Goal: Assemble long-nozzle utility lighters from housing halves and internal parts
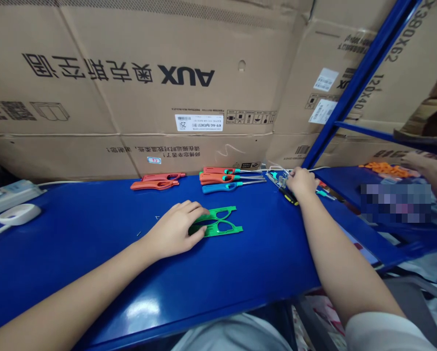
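Observation:
Two green lighter shell halves (224,227) lie side by side on the blue table. My left hand (180,226) is curled over their left ends, thumb on the nearer half and fingers on the farther one. Farther right, my right hand (302,183) is at a cluster of small parts, its fingers bent downward and partly hidden. Clear plastic pieces (281,181) lie right beside those fingers, and a yellow-and-black tool handle (288,196) is just below them. What the right fingers pinch cannot be made out.
Red lighter shells (155,185) lie at the back. Beside them are several assembled lighters with metal rods, including a blue lighter (218,187). A white round device (19,214) sits at left. Cardboard (130,107) walls the back. Another person's hand (432,170) is beyond the blue frame (324,131), near orange parts (387,169).

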A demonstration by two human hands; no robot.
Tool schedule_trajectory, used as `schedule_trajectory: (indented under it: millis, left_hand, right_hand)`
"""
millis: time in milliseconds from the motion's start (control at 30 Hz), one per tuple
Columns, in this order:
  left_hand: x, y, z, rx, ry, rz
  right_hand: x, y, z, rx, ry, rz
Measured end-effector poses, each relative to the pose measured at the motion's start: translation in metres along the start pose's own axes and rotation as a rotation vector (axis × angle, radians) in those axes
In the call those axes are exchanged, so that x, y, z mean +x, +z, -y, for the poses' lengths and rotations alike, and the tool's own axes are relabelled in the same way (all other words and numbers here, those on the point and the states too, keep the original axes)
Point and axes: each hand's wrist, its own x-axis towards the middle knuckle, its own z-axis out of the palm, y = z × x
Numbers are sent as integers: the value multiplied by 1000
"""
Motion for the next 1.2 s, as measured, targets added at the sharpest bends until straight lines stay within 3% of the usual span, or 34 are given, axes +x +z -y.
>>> schedule_trajectory:
  millis: [100, 200, 433, 533, 733, 1000, 1200]
  left_hand:
    - [0, 2, -2, -49, 57, -9]
    - [-1, 6, -1, -80, 99, 4]
    - [-1, 12, 6, -63, 114, 48]
    - [-1, 9, 6, -58, 117, 37]
    - [-1, 6, 7, -46, 103, 36]
    - [1, 12, 5, -55, 53, -38]
    - [3, 19, 3, -136, -135, -212]
  right_hand:
    - [-5, -12, 11, 87, -104, -56]
    - [-13, -20, 27, 228, -299, -30]
    - [-58, -24, 64, 451, -766, 200]
    - [-86, -34, 79, 519, -883, 309]
    - [-127, -45, 86, 342, -971, 351]
    - [-113, -27, 66, 404, -924, 413]
    - [-112, -33, 65, 356, -986, 435]
